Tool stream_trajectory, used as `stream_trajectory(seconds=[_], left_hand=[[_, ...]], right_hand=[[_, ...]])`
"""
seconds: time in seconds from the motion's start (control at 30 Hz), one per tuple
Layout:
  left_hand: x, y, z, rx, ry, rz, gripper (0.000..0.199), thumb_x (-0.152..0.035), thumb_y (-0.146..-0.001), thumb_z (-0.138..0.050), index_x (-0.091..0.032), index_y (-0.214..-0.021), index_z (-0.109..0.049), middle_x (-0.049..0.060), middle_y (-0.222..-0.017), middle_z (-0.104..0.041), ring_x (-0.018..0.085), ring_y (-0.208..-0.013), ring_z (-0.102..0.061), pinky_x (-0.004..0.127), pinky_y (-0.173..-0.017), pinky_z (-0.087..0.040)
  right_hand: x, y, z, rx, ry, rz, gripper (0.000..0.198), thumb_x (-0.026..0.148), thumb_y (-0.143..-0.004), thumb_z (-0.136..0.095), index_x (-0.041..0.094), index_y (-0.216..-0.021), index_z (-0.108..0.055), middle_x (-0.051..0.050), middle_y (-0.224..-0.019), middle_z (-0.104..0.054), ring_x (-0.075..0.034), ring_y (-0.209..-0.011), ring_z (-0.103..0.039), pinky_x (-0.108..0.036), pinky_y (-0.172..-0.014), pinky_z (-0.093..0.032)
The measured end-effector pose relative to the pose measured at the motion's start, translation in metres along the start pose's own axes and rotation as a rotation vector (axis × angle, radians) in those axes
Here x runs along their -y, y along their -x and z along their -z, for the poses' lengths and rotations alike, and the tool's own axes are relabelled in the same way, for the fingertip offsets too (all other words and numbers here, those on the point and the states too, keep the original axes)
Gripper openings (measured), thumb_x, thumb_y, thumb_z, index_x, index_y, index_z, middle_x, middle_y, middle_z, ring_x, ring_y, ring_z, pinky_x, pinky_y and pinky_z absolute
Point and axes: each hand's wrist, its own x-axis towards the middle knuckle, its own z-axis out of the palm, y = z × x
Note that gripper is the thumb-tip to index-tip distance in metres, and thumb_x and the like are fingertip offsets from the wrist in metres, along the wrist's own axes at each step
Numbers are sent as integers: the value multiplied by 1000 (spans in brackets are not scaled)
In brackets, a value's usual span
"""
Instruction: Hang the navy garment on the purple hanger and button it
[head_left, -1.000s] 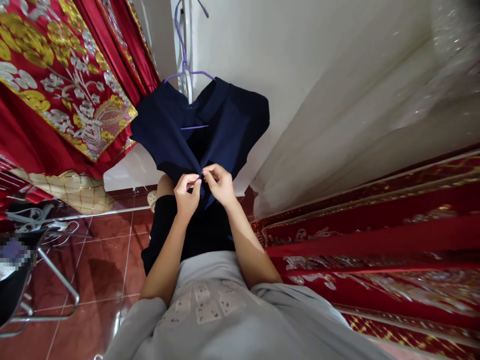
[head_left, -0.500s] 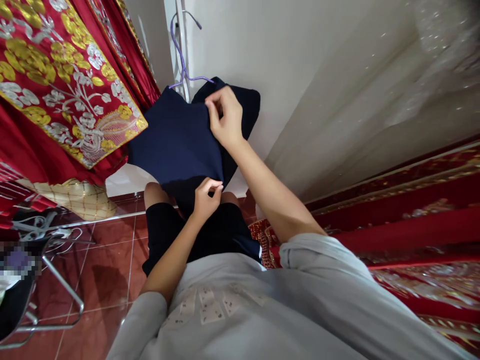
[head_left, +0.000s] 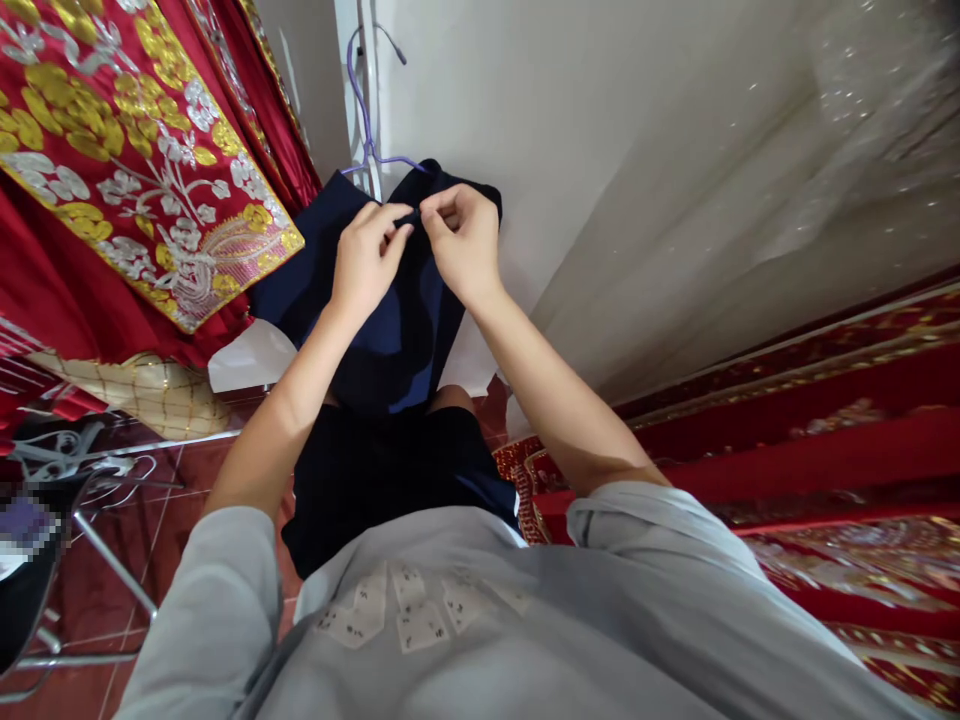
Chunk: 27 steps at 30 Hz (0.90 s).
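Note:
A dark navy garment [head_left: 397,330] hangs from a purple hanger [head_left: 365,110] in front of me. My left hand [head_left: 367,258] is closed in a pinch on the garment's upper front edge, just below the neck opening. Close beside it, my right hand [head_left: 466,240] pinches the other front edge between thumb and index finger. The two sets of fingertips nearly meet, with a small dark bit of cloth between them. I cannot make out any fastener there. The garment's lower part falls between my hands and my knees.
Red cloth with gold and silver embroidery [head_left: 172,190] hangs at the left, against the garment. A metal-framed chair [head_left: 112,560] stands at lower left on the red tile floor. A pale wall [head_left: 480,90] rises behind, and red decorated fabric [head_left: 750,460] lies along the right.
My left hand has moved up from the garment's lower front edge to beside my right hand near the neck. The right hand has stayed almost in place, still pinching.

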Motion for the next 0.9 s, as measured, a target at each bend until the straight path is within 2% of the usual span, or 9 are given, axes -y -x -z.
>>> stream_trajectory(seconds=[0.1,0.17,0.3,0.43,0.5,0.6,0.7,0.8,0.9], left_hand=[[-2,-5,-7,18,-37,-45,37,-56,-97,-67,-20,-92,-67,4,-83,-56,22,-87,-68,38,-91,-56],[-4,-5,-9,2,-67,-77,38,-57,-97,-65,-20,-87,-64,4,-83,-56,22,-85,-67,38,-89,-56],[-4,-2,-7,-34,-113,-112,40,-59,-98,-63,-21,-85,-61,4,-82,-58,21,-84,-69,36,-86,-57],[-8,-2,0,-64,-108,-90,45,-64,-98,-61,-21,-86,-59,3,-82,-58,21,-86,-70,35,-84,-56],[-16,-10,7,-95,-110,-108,47,-65,-102,-52,-21,-85,-57,2,-81,-58,19,-83,-68,34,-84,-55],[-32,-31,20,-143,-90,-165,44,-60,-106,-44,-22,-86,-54,2,-77,-58,15,-76,-62,31,-83,-53],[-38,-46,33,-27,-76,-177,40,-56,-106,-49,-22,-88,-57,2,-77,-61,14,-72,-61,28,-76,-53],[-31,-38,41,177,-112,-135,38,-51,-102,-61,-19,-83,-62,3,-75,-62,16,-69,-63,30,-72,-53],[-16,-20,47,255,-171,-152,29,-44,-96,-71,-19,-83,-65,3,-76,-63,16,-67,-62,30,-70,-54]], right_hand=[[-3,3,-5,-48,-83,-89,43,59,-95,-61,16,-92,-64,-4,-88,-64,-17,-95,-67,-36,-87,-57],[-2,7,-10,-76,-140,-203,42,57,-94,-63,16,-86,-62,-2,-80,-60,-15,-85,-65,-30,-78,-58],[1,17,-27,-93,-238,-418,44,57,-93,-66,19,-74,-53,2,-66,-47,-10,-62,-52,-22,-56,-50],[3,20,-43,-90,-280,-407,44,56,-94,-66,21,-73,-49,3,-63,-40,-9,-55,-42,-21,-48,-42],[3,23,-51,-106,-288,-432,41,51,-94,-66,21,-72,-49,3,-61,-39,-9,-53,-39,-21,-46,-38],[4,38,-64,-188,-327,-626,33,35,-94,-67,20,-69,-50,3,-61,-41,-8,-51,-35,-22,-43,-32],[4,53,-70,-239,-421,-743,24,26,-93,-65,19,-73,-53,2,-66,-46,-7,-52,-37,-21,-44,-33],[9,55,-65,-192,-464,-646,28,41,-95,-64,20,-79,-55,2,-70,-49,-7,-53,-39,-21,-46,-37],[18,47,-53,-96,-449,-541,38,56,-94,-65,21,-82,-57,2,-71,-51,-7,-53,-43,-21,-48,-39]])
